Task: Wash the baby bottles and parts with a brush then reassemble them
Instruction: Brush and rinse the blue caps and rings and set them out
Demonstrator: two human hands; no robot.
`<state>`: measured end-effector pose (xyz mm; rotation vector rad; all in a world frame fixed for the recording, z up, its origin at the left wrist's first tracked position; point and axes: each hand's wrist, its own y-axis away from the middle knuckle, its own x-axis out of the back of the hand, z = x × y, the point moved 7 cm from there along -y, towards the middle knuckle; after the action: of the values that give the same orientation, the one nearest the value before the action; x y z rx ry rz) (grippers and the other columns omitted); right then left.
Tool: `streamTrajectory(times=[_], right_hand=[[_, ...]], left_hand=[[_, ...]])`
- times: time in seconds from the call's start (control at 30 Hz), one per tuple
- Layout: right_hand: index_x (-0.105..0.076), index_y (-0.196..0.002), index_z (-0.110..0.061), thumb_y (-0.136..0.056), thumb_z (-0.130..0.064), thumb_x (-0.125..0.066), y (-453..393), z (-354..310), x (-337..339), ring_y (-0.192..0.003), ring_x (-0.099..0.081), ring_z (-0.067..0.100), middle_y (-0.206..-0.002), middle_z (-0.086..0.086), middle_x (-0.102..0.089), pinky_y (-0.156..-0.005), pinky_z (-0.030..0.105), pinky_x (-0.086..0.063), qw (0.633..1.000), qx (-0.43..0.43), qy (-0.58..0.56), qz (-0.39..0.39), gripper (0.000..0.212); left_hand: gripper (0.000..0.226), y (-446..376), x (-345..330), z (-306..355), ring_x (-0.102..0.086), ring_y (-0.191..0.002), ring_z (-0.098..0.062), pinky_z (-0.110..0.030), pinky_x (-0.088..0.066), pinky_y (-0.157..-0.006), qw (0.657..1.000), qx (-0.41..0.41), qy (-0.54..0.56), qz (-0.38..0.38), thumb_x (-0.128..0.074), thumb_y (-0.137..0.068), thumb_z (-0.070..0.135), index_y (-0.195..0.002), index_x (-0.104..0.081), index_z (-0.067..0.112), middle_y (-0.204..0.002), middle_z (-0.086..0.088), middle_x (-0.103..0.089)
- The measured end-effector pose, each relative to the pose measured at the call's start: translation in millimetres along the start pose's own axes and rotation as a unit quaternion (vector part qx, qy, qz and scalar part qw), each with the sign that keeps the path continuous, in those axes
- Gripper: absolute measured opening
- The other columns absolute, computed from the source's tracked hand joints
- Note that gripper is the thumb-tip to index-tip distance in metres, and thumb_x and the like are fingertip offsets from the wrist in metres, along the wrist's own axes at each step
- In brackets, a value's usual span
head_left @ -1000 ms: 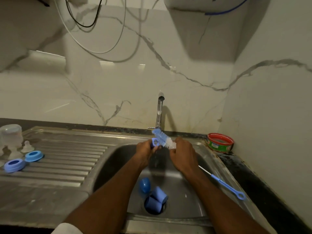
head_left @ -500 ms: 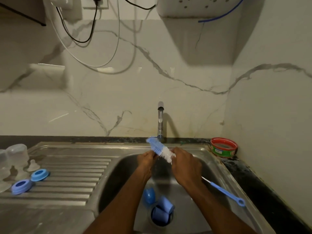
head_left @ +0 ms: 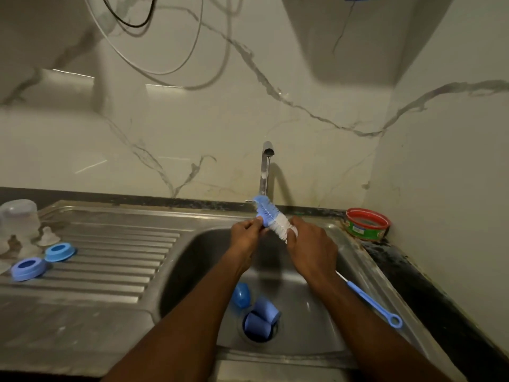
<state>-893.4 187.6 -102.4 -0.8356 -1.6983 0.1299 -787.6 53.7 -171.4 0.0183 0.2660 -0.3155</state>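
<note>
The brush (head_left: 271,217) at centre frame had blue and white bristles and a blue handle; the rings (head_left: 29,268) at lower left and the caps (head_left: 260,319) at the drain were blue. The tub (head_left: 367,224) at right was red-rimmed and green, the wall (head_left: 192,133) cream with grey veins, the sink (head_left: 110,271) steel grey.

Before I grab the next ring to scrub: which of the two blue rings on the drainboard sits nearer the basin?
The lighter blue ring, farther back and right. The darker blue ring lies beside it, nearer the left edge.
</note>
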Motion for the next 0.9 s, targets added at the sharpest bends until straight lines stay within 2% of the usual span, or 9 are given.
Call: streamTrajectory(times=[0.07,0.17,0.27,0.4,0.5,0.6,0.7,0.77,0.9], right_hand=[[-0.057,-0.128,-0.029,-0.1,-0.035,-0.053,-1.3,-2.2,5.1,-0.103,-0.065,0.026,-0.116,0.003,-0.067,-0.074,0.034,-0.045,1.0,-0.002,-0.007,0.011,0.029],[-0.058,-0.126,-0.025,-0.1,-0.036,-0.053,-5.3,-1.1,9.2,-0.101,-0.065,0.028,-0.115,0.005,-0.067,-0.071,0.034,-0.043,1.0,-0.007,-0.003,0.023,0.029],[-0.06,-0.123,-0.028,-0.1,-0.033,-0.054,-3.1,2.4,6.3,-0.1,-0.066,0.028,-0.112,0.004,-0.07,-0.07,0.033,-0.043,1.0,-0.013,-0.012,0.01,0.024],[-0.058,-0.125,-0.03,-0.099,-0.034,-0.055,4.8,-10.0,-3.2,-0.1,-0.066,0.027,-0.112,0.003,-0.07,-0.073,0.035,-0.048,1.0,0.019,-0.012,-0.018,0.027],[-0.058,-0.127,-0.028,-0.099,-0.035,-0.056,2.1,-12.7,-0.2,-0.1,-0.065,0.026,-0.114,0.003,-0.068,-0.071,0.033,-0.044,1.0,0.007,-0.016,0.003,0.029],[-0.058,-0.126,-0.025,-0.097,-0.041,-0.06,-6.1,-6.2,1.3,-0.101,-0.065,0.026,-0.116,0.004,-0.067,-0.077,0.036,-0.051,1.0,-0.025,-0.015,0.002,0.033],[-0.057,-0.127,-0.027,-0.097,-0.038,-0.062,-9.6,1.0,0.9,-0.102,-0.065,0.023,-0.118,0.002,-0.067,-0.078,0.035,-0.052,0.999,-0.037,0.0,-0.007,0.032],[-0.058,-0.128,-0.029,-0.098,-0.037,-0.06,-7.9,0.9,-3.7,-0.103,-0.066,0.023,-0.118,0.001,-0.068,-0.077,0.034,-0.049,1.0,-0.02,-0.003,-0.017,0.03],[-0.057,-0.124,-0.029,-0.098,-0.036,-0.056,-0.1,-13.5,-13.3,-0.103,-0.066,0.025,-0.115,0.002,-0.069,-0.072,0.033,-0.043,0.999,0.024,0.0,-0.037,0.027]], left_hand=[[0.012,11.2,-14.8,3.4,-0.068,-0.091,-0.019,-0.028,-0.057,-0.082,0.997,0.004,-0.028,-0.07,-0.062,-0.1,0.016,-0.1,-0.073,0.009,-0.1,-0.011,-0.074],[0.018,13.9,-30.0,0.2,-0.066,-0.094,-0.024,-0.038,-0.057,-0.091,0.99,-0.005,-0.065,-0.127,-0.062,-0.1,0.016,-0.106,-0.074,0.004,-0.109,-0.021,-0.073],[0.018,5.6,-17.7,-3.1,-0.068,-0.094,-0.027,-0.041,-0.056,-0.091,0.997,-0.009,-0.057,-0.047,-0.066,-0.098,0.02,-0.093,-0.077,0.007,-0.101,-0.021,-0.075],[0.014,-1.9,8.6,-4.2,-0.071,-0.091,-0.02,-0.033,-0.058,-0.087,0.998,0.019,-0.018,0.051,-0.06,-0.1,0.011,-0.1,-0.073,0.008,-0.1,-0.015,-0.076],[0.016,3.2,-5.9,-3.7,-0.066,-0.088,-0.023,-0.036,-0.055,-0.089,0.998,0.04,-0.018,-0.038,-0.063,-0.096,0.011,-0.107,-0.073,0.004,-0.105,-0.023,-0.073],[0.014,11.2,-22.2,-9.3,-0.069,-0.098,-0.022,-0.035,-0.056,-0.085,0.989,0.033,-0.105,-0.1,-0.068,-0.094,0.02,-0.105,-0.074,0.013,-0.106,-0.011,-0.075],[0.008,8.5,-19.1,-6.6,-0.072,-0.092,-0.021,-0.03,-0.059,-0.076,0.996,-0.009,-0.076,-0.045,-0.07,-0.094,0.021,-0.092,-0.075,0.015,-0.096,-0.009,-0.076],[0.012,3.1,-2.4,-7.2,-0.073,-0.09,-0.025,-0.037,-0.06,-0.08,0.999,-0.01,-0.029,0.033,-0.07,-0.095,0.02,-0.085,-0.074,0.013,-0.092,-0.013,-0.077],[0.014,-4.9,17.7,-7.9,-0.071,-0.085,-0.021,-0.034,-0.058,-0.08,0.995,0.028,0.025,0.094,-0.061,-0.099,0.014,-0.09,-0.071,0.01,-0.09,-0.012,-0.075]])
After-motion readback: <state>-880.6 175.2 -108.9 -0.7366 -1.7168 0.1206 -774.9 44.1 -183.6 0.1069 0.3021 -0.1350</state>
